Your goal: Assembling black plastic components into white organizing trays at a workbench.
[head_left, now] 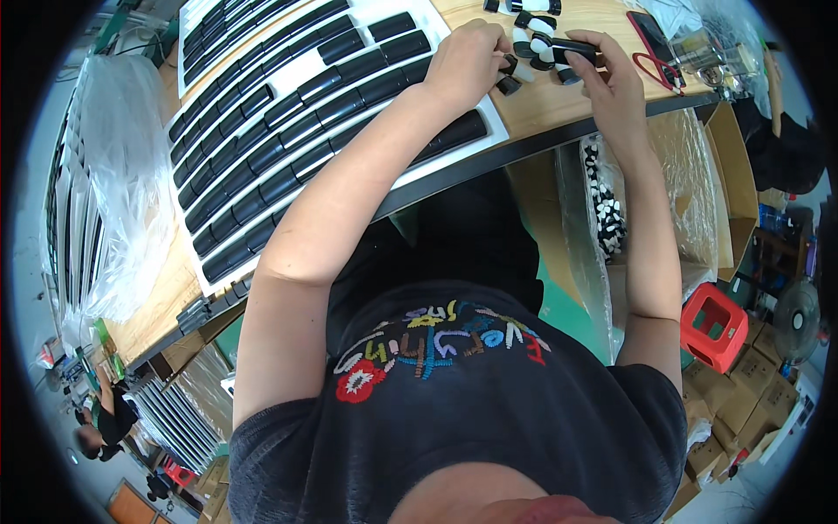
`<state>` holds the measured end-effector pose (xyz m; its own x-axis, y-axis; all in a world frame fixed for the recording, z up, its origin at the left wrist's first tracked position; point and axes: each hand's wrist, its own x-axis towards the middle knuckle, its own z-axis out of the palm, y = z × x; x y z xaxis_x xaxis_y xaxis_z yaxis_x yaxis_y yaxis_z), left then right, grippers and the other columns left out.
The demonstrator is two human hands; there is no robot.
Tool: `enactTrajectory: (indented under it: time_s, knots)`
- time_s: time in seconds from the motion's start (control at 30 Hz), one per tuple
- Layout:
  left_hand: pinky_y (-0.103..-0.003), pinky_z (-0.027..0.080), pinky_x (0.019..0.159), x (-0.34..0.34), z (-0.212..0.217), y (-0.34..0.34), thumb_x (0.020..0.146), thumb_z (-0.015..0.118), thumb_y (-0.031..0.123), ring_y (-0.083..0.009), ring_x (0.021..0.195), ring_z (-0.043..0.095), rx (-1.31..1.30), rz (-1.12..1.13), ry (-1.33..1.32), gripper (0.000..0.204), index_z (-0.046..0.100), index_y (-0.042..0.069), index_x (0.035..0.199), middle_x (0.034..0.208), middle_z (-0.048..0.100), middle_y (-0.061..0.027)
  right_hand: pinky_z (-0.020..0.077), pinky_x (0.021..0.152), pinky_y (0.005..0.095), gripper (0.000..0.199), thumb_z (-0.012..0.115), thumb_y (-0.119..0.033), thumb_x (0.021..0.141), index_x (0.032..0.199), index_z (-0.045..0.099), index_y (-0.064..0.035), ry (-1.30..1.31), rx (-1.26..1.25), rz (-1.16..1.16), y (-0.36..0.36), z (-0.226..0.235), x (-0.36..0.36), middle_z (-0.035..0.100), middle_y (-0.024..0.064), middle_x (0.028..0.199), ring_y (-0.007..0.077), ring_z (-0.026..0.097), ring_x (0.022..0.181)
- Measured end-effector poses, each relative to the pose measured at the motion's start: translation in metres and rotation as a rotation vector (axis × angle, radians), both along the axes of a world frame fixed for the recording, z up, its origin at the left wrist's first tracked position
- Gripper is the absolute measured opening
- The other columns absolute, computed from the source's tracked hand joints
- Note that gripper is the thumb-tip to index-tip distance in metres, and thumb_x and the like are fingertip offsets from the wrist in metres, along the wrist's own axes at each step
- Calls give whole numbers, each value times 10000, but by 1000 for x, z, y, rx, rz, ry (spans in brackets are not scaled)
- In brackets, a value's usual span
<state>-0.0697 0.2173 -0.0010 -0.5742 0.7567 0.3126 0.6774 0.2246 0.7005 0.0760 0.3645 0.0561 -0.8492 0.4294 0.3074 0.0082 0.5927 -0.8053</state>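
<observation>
My right hand [615,92] grips a glossy black tube [576,51] between thumb and fingers, holding it roughly level over the wooden table. Close to its left end lie several small black-and-white cylindrical pieces [534,24] in a loose cluster. To the left, the fingers of my left hand [471,65] are pinched together beside a small black-and-white piece [508,63]; its black end is at my fingertips. Just below that lies another black piece [508,86]. Rows of similar black tubes [340,106] fill white trays [497,129] under and left of my left forearm.
A red phone [650,35], red-handled scissors [656,72] and a clear jar [698,52] stand at the table's right. Below the edge, a plastic-lined carton [733,188] holds many black-and-white pieces [607,210]. A red stool [714,327] stands right; plastic sheeting [131,175] lies left.
</observation>
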Motion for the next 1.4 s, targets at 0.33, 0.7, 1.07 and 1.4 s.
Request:
enactTrajectory:
  time_s: [0.33, 0.7, 1.07, 1.4]
  knots:
    - [-424, 501, 792, 15, 28, -5, 817, 758, 340, -317, 1009, 600, -499, 37, 430, 310, 728, 67, 962, 947, 667, -128, 463, 749, 225, 277, 669, -111, 934, 1197, 632, -33, -97, -5, -62, -3, -9, 6, 664, 21, 960, 78, 575, 847]
    - [-422, 463, 875, 35, 13, -1, 779, 784, 225, -300, 1029, 619, -374, -85, 173, 319, 665, 40, 1009, 1045, 666, -119, 472, 790, 234, 258, 677, -103, 928, 1172, 639, -31, -158, 6, -102, -5, -19, 18, 679, 36, 984, 86, 594, 844]
    - [-410, 530, 815, 44, 13, 1, 807, 706, 97, -312, 953, 644, -225, -179, 320, 213, 659, 18, 999, 995, 635, -140, 468, 744, 234, 275, 689, -98, 917, 1183, 647, -42, -96, 49, -218, 3, -19, 37, 682, 31, 947, 86, 576, 800]
    - [-415, 536, 839, 34, 23, -5, 828, 671, 62, -330, 957, 614, -197, -129, 268, 146, 708, -8, 950, 1019, 579, -211, 494, 808, 316, 190, 594, -127, 969, 1073, 676, 9, 9, 550, 142, 21, 25, -15, 681, 103, 1004, 164, 620, 861]
